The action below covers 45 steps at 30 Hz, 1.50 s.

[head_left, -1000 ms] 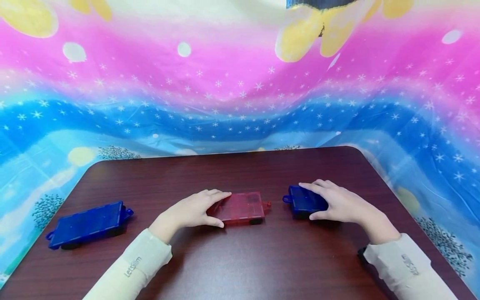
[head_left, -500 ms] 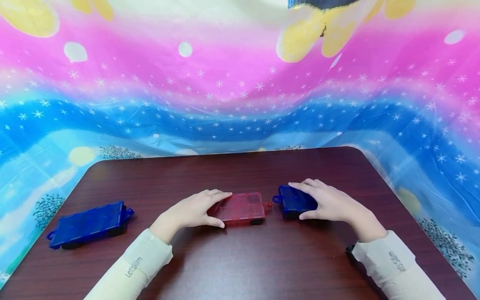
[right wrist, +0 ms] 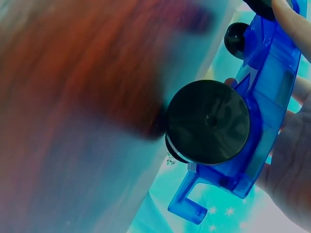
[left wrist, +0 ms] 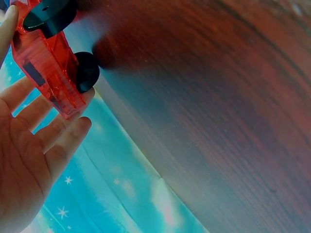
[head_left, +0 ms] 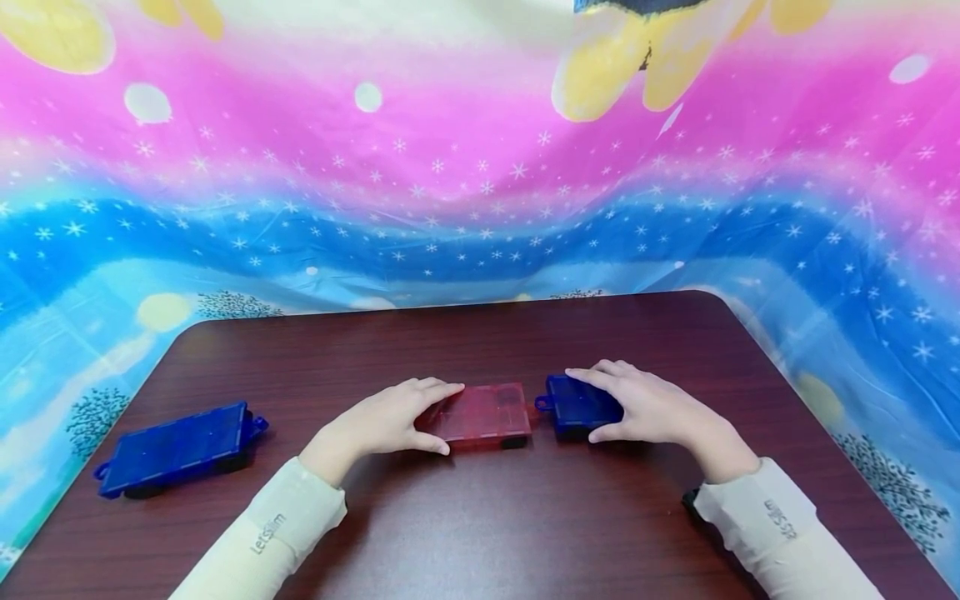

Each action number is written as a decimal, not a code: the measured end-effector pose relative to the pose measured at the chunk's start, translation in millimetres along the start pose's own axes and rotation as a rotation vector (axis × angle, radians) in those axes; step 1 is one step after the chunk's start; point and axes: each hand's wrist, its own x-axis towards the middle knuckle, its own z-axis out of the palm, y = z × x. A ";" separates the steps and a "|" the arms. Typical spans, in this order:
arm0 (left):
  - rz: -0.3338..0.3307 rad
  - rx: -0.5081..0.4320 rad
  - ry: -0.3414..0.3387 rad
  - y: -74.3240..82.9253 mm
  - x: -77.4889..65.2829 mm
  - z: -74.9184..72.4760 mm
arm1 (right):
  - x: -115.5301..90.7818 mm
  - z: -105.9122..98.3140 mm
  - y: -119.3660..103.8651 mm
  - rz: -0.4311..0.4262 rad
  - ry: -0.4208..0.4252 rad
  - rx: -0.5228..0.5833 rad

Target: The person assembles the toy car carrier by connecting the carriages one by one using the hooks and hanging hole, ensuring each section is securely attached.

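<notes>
My left hand holds the left end of a translucent red toy car base, thumb on the near side and fingers on the far side. Black wheels under it show in the left wrist view. To its right, my right hand grips a translucent blue toy car base between thumb and fingers. The blue base's loop points left and lies right at the red base's right end. In the right wrist view a large black wheel and a bent blue hook show on the blue base.
A second blue toy car base rests at the left of the brown table, a coupling piece at each end. Behind the table hangs a pink and blue patterned cloth.
My right hand has slid the blue car base left across the table until its loop meets the red base's right end. My left hand and the red base stay where they were.
</notes>
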 end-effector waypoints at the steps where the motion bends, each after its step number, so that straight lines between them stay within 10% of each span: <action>1: 0.001 -0.001 0.001 0.2 0.0 -0.1 | 0.3 0.1 -0.3 0.001 -0.002 -0.002; 27: -0.022 0.038 -0.007 6.3 -8.0 -3.6 | -6.2 -2.9 -2.6 0.005 -0.013 -0.001; 45: -0.071 0.081 0.091 -19.4 -57.0 -31.8 | 14.4 -14.2 -30.9 -0.047 0.005 0.099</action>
